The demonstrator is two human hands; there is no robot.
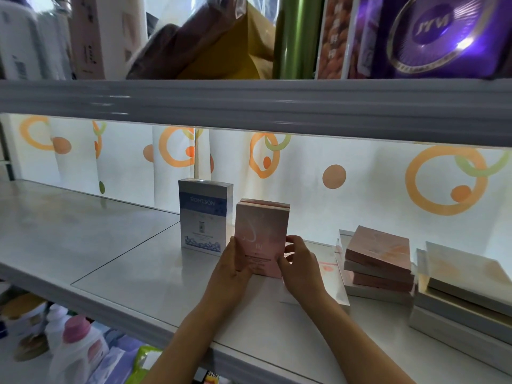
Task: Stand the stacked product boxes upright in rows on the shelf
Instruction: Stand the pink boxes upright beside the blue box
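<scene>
A pink product box stands upright on the white shelf, near the middle. My left hand grips its lower left side and my right hand grips its lower right side. Just behind and to the left stands a blue and white box, also upright. To the right lies a flat stack of pink boxes on a white box. Further right is a second flat stack of cream boxes.
The upper shelf's grey edge hangs low overhead, with bags and a purple package above it. A curtain with orange rings backs the shelf. Detergent bottles stand on the level below, at the lower left.
</scene>
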